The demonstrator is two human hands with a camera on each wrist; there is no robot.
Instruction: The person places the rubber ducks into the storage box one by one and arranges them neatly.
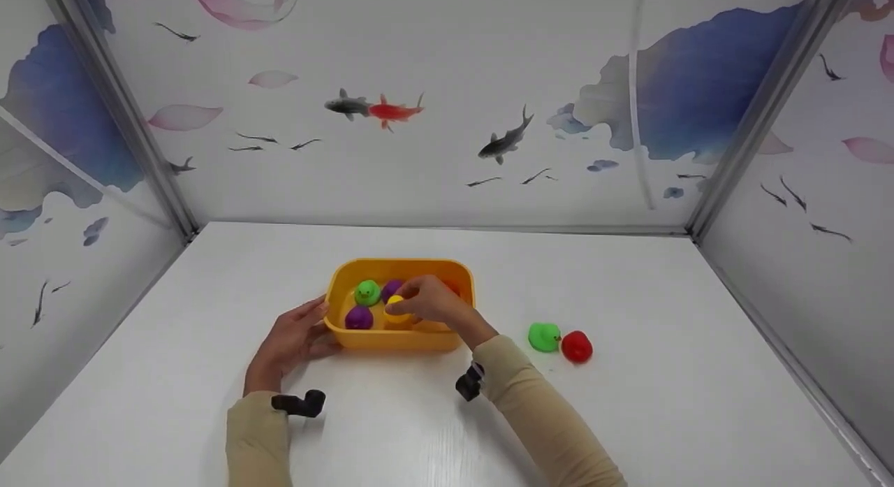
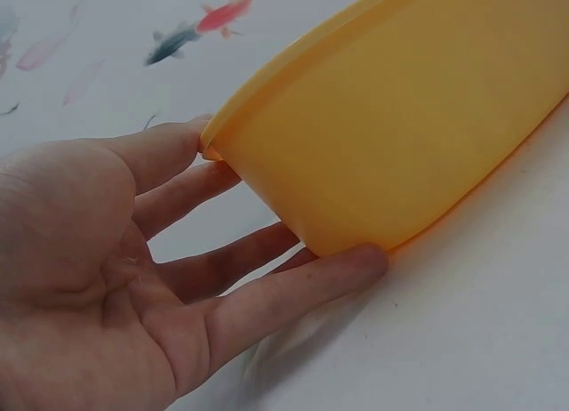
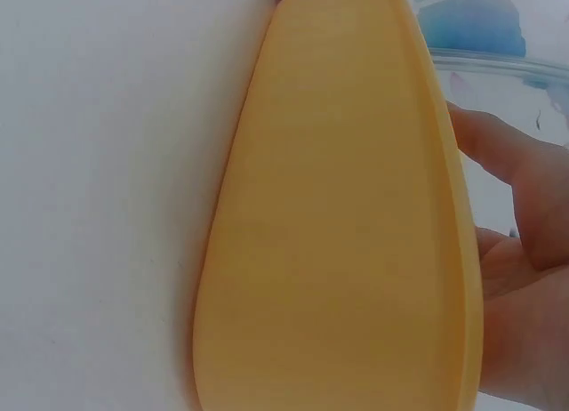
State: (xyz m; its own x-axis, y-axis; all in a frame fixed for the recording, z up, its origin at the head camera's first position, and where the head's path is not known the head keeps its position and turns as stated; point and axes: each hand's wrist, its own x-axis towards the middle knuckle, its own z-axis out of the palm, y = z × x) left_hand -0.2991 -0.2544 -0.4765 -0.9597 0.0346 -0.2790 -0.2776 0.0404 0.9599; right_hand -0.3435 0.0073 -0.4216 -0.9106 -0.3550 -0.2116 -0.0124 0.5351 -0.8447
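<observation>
A yellow plastic bin (image 1: 391,340) stands on the white table. In the head view my left hand (image 1: 290,337) is at its left end. The left wrist view shows that hand's nearly straight fingers (image 2: 302,295) touching the bin's rim and lower corner. My right hand (image 1: 436,302) reaches over the front rim and pinches a yellow toy duck (image 1: 397,312) inside the bin. Around it lie a green toy duck (image 1: 367,293), a purple rounded toy (image 1: 359,318) and a second purple toy (image 1: 391,289). An orange-red toy (image 1: 452,287) is partly hidden behind my right hand.
To the right of the bin, a green toy duck (image 1: 544,337) and a red toy duck (image 1: 577,347) lie close together on the table (image 1: 649,403). Printed panels with fish and petals wall the table at the back and both sides.
</observation>
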